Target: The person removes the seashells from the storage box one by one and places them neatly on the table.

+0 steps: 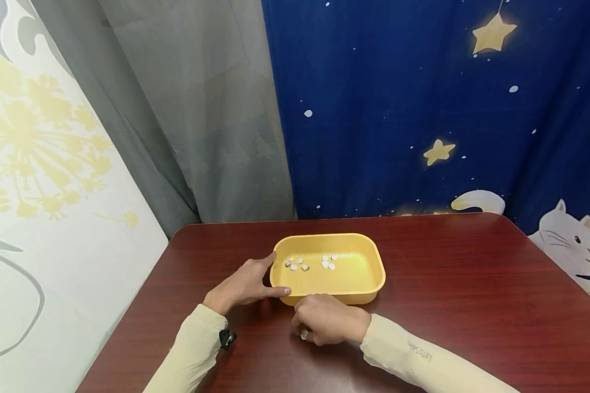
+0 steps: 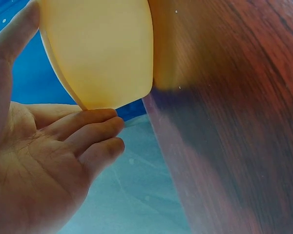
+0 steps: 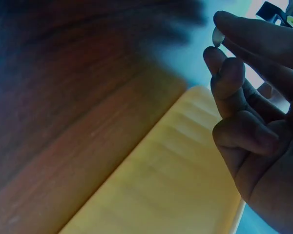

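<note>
A yellow plastic tub [image 1: 346, 285] sits on the table, with several small pale, shell-like pieces [image 1: 293, 267] in a group at its left and several whiter ones [image 1: 325, 265] near its middle. My left hand [image 1: 246, 284] holds the tub's left end, thumb over the front rim and fingers along the side. In the left wrist view, the fingertips touch the tub's wall [image 2: 97, 53]. Just in front of the tub, my right hand [image 1: 326, 322] pinches a small white shell-like disc [image 3: 218, 37] between thumb and fingertip, above the table. Its other fingers are curled.
The dark red wooden table [image 1: 452, 295] extends to both sides of the tub. Behind it hang a grey curtain [image 1: 216, 136] and a blue star-patterned curtain [image 1: 373, 109]. A white patterned panel [image 1: 54, 245] stands at the left. A black band [image 1: 227, 338] is on the left wrist.
</note>
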`<state>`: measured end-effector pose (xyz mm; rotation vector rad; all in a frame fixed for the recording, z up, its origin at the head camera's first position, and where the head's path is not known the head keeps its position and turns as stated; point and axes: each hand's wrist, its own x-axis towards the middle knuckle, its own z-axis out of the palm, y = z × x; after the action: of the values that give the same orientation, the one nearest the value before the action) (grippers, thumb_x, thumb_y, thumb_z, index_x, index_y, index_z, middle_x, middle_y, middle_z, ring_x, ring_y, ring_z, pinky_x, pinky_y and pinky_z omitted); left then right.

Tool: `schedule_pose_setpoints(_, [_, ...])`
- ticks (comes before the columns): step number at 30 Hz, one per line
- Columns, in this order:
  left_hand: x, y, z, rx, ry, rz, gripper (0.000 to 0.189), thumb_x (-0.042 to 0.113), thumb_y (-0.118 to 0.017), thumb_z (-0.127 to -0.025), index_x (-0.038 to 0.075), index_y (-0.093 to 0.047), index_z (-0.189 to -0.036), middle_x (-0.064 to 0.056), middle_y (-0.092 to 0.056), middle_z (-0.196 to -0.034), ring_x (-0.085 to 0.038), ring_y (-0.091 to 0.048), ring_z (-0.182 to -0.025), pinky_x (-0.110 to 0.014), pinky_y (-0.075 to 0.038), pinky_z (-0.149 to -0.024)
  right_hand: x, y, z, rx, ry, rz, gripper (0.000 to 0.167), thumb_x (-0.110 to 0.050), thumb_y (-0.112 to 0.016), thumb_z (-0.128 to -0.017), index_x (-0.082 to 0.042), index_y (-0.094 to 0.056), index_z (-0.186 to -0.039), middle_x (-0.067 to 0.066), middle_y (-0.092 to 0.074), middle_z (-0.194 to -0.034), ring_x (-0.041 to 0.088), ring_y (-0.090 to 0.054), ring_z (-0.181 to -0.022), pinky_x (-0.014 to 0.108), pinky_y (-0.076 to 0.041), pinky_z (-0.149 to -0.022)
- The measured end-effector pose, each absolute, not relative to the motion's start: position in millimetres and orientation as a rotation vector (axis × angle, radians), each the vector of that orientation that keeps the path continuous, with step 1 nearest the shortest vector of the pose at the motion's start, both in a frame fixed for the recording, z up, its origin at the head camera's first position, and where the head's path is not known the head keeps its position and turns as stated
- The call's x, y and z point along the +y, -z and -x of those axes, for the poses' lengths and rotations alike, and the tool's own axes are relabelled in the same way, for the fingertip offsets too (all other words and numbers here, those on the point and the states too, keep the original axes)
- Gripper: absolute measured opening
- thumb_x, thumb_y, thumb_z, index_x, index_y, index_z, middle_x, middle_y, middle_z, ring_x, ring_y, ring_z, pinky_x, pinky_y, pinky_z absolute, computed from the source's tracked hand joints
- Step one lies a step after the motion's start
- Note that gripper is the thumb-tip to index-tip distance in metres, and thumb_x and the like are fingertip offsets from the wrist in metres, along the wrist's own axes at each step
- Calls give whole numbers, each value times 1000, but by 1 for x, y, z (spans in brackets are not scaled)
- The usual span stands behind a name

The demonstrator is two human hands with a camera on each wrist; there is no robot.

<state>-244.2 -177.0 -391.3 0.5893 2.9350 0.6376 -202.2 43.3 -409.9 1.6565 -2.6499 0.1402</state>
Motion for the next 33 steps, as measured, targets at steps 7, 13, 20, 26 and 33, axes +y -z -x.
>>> schedule_pose_setpoints(7, [-176,390,245,2934,-623,-582,105,61,-77,-79,1,-36,-155,-17,-56,-147,-23,-61,-125,-42,-51,-103,40,413,201,-2619,-99,-1632,15,-17,-83,-77,-29,-74,-80,-17,-64,-74,-3,-51,-68,13,-41,-59])
schedule_pose_setpoints(13, [-176,390,244,2929,-615,-586,105,61,-77,-79,1,-35,-155,-18,-57,-145,-21,-62,-122,-41,-52,-101,40,415,201,-2615,-121,-1638,18,-15,-84,-74,-30,-74,-78,-19,-68,-76,-8,-55,-69,10,-43,-60])
schedule_pose_setpoints(20, [-177,391,244,2939,-618,-590,105,62,-77,-79,1,-36,-155,-19,-58,-144,-21,-63,-120,-40,-53,-100,39,414,202,-2614,-128,-1661,15,-18,-84,-77,-28,-76,-84,-18,-66,-76,-4,-51,-71,11,-42,-63])
schedule_pose_setpoints(26, [-177,391,244,2935,-614,-597,106,62,-76,-79,0,-35,-155,-20,-58,-143,-22,-63,-119,-41,-53,-100,39,413,199,-2630,-130,-1648,17,-16,-84,-76,-29,-74,-81,-19,-64,-75,-5,-52,-71,12,-41,-63])
schedule_pose_setpoints(33, [-177,391,243,2930,-611,-570,107,64,-75,-79,0,-35,-155,-19,-57,-145,-21,-63,-121,-41,-52,-101,41,408,195,-2659,-116,-1606,15,-18,-82,-78,-30,-75,-85,-17,-64,-78,-4,-53,-71,13,-44,-62])
